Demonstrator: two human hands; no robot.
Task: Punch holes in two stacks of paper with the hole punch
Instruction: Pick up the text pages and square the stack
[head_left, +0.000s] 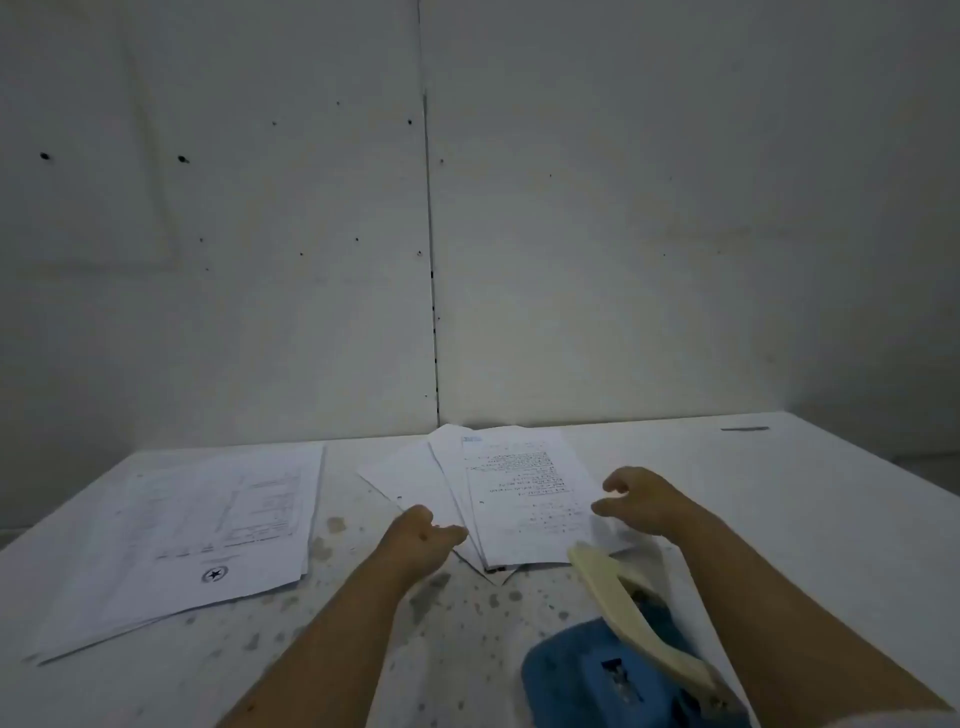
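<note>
Two stacks of printed paper lie on the white table (779, 519). The left stack (208, 535) is fairly neat and shows a star emblem near its front edge. The middle stack (519, 493) is fanned out. My left hand (423, 535) touches its left edge with fingers loosely curled. My right hand (639, 501) hovers at its right edge, fingers apart, holding nothing. A blue hole punch (618, 670) with a cream lever stands at the front right, between my forearms, its lever tip close to the middle stack's front corner.
The table top is stained with grey spots (441, 597) in front of me. A pale wall (467, 234) rises right behind the table. A small dark strip (744, 429) lies at the far right of the table.
</note>
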